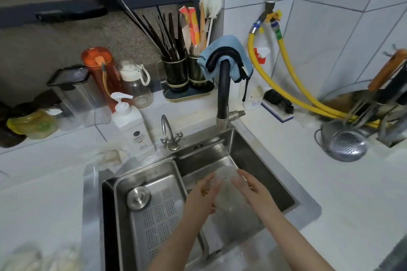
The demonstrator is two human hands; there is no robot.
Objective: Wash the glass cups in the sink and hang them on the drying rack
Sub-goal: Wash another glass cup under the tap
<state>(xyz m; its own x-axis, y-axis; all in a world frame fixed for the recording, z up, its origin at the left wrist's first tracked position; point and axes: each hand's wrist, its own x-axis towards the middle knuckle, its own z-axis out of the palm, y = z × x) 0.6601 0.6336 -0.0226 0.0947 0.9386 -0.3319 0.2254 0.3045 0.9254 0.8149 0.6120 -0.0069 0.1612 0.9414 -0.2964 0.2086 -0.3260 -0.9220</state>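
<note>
A clear glass cup (228, 189) lies tilted between both hands over the steel sink (246, 149), its mouth toward the far wall. My left hand (203, 191) grips its left side, fingers curled round the glass. On the other side my right hand (253, 189) lies along the cup, fingers fairly straight against it. The cup is blurred and partly hidden by the hands. No drying rack with hung cups shows.
A perforated steel tray (154, 211) with a round lid fills the sink's left half. The black tap (223, 94) carries a blue cloth (229, 55). A soap bottle (132, 125), jars, a utensil holder (185, 72) and a strainer (345, 145) stand on the white counter.
</note>
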